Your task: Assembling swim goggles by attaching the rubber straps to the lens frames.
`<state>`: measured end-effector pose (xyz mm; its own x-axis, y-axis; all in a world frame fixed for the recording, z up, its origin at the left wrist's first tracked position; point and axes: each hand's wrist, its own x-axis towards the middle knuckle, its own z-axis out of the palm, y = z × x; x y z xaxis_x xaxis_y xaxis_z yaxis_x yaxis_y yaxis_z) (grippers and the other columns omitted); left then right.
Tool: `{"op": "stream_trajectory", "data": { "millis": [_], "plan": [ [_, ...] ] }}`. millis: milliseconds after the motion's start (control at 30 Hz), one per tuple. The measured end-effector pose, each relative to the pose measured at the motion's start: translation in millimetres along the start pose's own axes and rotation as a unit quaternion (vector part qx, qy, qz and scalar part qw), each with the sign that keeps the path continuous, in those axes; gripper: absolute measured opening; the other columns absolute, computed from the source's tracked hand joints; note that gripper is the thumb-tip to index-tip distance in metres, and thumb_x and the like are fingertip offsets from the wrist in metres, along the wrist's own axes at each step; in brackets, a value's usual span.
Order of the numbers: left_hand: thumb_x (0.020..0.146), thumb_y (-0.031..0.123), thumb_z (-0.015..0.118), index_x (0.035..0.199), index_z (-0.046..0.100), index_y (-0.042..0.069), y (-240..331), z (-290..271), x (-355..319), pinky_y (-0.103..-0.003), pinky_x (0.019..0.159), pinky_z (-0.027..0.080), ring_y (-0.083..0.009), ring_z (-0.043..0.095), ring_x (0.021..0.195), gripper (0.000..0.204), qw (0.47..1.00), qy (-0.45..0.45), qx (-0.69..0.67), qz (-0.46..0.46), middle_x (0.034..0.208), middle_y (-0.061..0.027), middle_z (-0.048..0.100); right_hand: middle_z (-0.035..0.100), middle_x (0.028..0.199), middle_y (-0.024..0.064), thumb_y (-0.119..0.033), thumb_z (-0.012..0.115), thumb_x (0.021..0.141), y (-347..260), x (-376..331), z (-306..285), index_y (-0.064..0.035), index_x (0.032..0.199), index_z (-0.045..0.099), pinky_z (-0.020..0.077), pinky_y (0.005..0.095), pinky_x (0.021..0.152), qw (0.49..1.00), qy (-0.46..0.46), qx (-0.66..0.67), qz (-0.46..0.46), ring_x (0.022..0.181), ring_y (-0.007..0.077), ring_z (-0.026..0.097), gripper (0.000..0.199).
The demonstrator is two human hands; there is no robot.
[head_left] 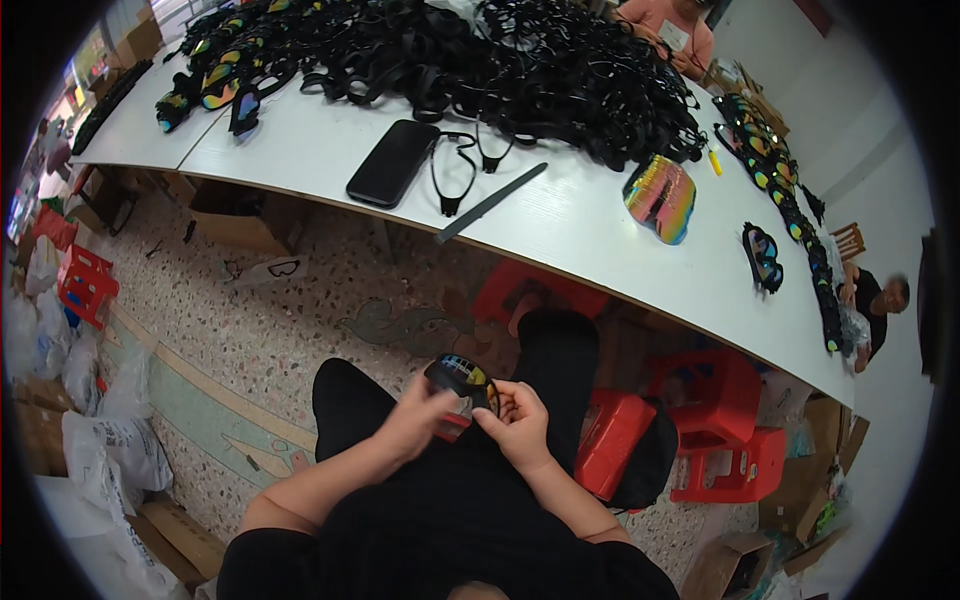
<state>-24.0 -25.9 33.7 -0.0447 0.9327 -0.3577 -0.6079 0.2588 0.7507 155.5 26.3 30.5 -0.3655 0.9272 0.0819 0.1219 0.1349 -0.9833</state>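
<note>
Over my lap I hold a pair of black-framed sunglasses (456, 374) whose mirrored lens reflects blue and yellow. My left hand (414, 420) is closed round its left side, the fingers partly smeared by motion. My right hand (516, 422) pinches the right side between thumb and fingers. Just under the glasses, between the hands, shows a small red and clear piece that I cannot make out. On the table (590, 255) ahead lie a black phone (393, 163), a bare black glasses frame (453, 175) and a thin dark flat strip (492, 203).
A large heap of black frames (440, 60) covers the table's far side. Rainbow lens sheets (661, 198), another pair of sunglasses (763, 257) and a row of glasses (790, 190) lie to the right. Red stools (705, 395) stand at my right. Two people sit beyond the table.
</note>
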Motion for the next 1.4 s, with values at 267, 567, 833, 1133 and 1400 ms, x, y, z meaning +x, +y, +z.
{"op": "stream_trajectory", "data": {
  "millis": [267, 567, 833, 1133, 1400],
  "plan": [
    [0.095, 0.009, 0.057, 0.128, 0.051, 0.000, -7, 7, 7, -0.036, 0.098, 0.048, -0.0212, 0.059, 0.112, 0.035, 0.987, -0.052, -0.143, -0.050, 0.122, -0.0116, 0.057, 0.061, 0.087, -0.0023, -0.017, 0.086, 0.073, -7, 5, 17, -0.0008, 0.114, 0.058, 0.0431, 0.0159, 0.062, 0.999, -0.040, -0.022, 0.001, 0.070, 0.0013, 0.052, 0.053],
    [0.091, 0.011, 0.066, 0.120, 0.056, 0.003, 7, -18, 7, -0.031, 0.087, 0.050, -0.0167, 0.061, 0.100, 0.032, 0.986, 0.019, -0.161, -0.028, 0.107, -0.0060, 0.063, 0.068, 0.092, 0.0098, -0.038, 0.085, 0.070, -46, 46, 27, -0.0033, 0.107, 0.066, 0.0540, 0.0278, 0.061, 0.942, -0.167, -0.264, -0.123, 0.068, 0.0176, 0.066, 0.055],
    [0.086, 0.005, 0.070, 0.115, 0.057, 0.002, 10, -25, 5, -0.030, 0.096, 0.045, -0.0146, 0.060, 0.107, 0.032, 0.996, -0.018, -0.088, 0.000, 0.111, -0.0052, 0.064, 0.065, 0.084, 0.0097, -0.003, 0.068, 0.082, -145, 219, 20, -0.0049, 0.092, 0.067, 0.0489, 0.0373, 0.067, 0.818, 0.024, -0.324, -0.475, 0.078, 0.0280, 0.061, 0.010],
    [0.086, 0.006, 0.071, 0.116, 0.056, 0.001, 6, -30, 1, -0.029, 0.094, 0.046, -0.0137, 0.060, 0.105, 0.034, 0.998, 0.007, -0.065, 0.002, 0.113, -0.0061, 0.064, 0.061, 0.081, 0.0028, -0.003, 0.066, 0.076, -135, 336, 47, -0.0139, 0.091, 0.075, 0.0515, 0.0369, 0.075, 0.699, -0.077, -0.552, -0.447, 0.086, 0.0242, 0.059, 0.021],
    [0.087, 0.005, 0.070, 0.116, 0.057, 0.002, 9, -37, -4, -0.031, 0.095, 0.046, -0.0155, 0.061, 0.108, 0.032, 0.996, -0.020, -0.077, 0.047, 0.112, -0.0063, 0.065, 0.064, 0.082, 0.0068, -0.004, 0.075, 0.073, -182, 253, 15, -0.0049, 0.096, 0.073, 0.0477, 0.0348, 0.068, 0.733, 0.058, -0.360, -0.574, 0.076, 0.0254, 0.059, 0.023]
  ]
}}
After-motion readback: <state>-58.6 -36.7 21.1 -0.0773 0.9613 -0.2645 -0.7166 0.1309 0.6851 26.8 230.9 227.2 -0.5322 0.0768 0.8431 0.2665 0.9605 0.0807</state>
